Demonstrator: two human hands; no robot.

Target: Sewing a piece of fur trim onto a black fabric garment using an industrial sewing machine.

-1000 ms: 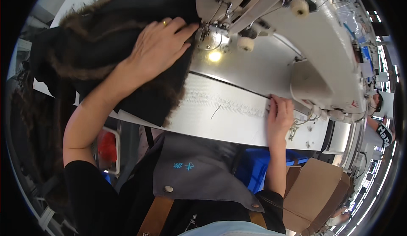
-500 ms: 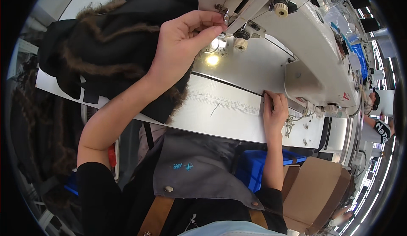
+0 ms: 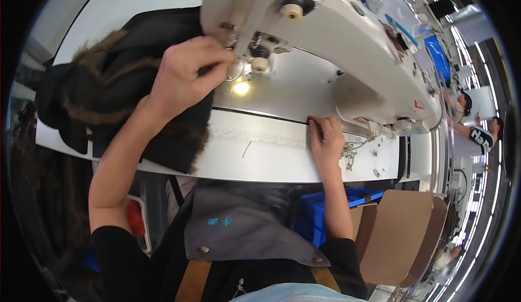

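Note:
My left hand (image 3: 190, 71) is up at the needle end of a white sewing machine (image 3: 320, 41), with thumb and fingers pinched together. Whatever sits in that pinch is too small and blurred to make out. A lamp spot shines on the metal bed plate (image 3: 277, 87) beside the fingertips. Under my left forearm lies a bundled black garment (image 3: 179, 120) with brown fur trim (image 3: 103, 114). My right hand (image 3: 327, 144) rests on the table's white front strip, near the end of its printed ruler scale (image 3: 260, 137). Its fingers are curled inward, and their grip is hidden.
Small metal pieces (image 3: 349, 154) lie on the table right of my right hand. Below the table edge stand a blue bin (image 3: 310, 218) and an open cardboard box (image 3: 399, 231). More dark furry material (image 3: 59, 193) hangs at the left. Other people (image 3: 477, 136) are at far right.
The view has shifted, so the machine and table appear farther left. My left hand has dropped slightly along the needle area, still pinched. My right hand stays at the same table spot.

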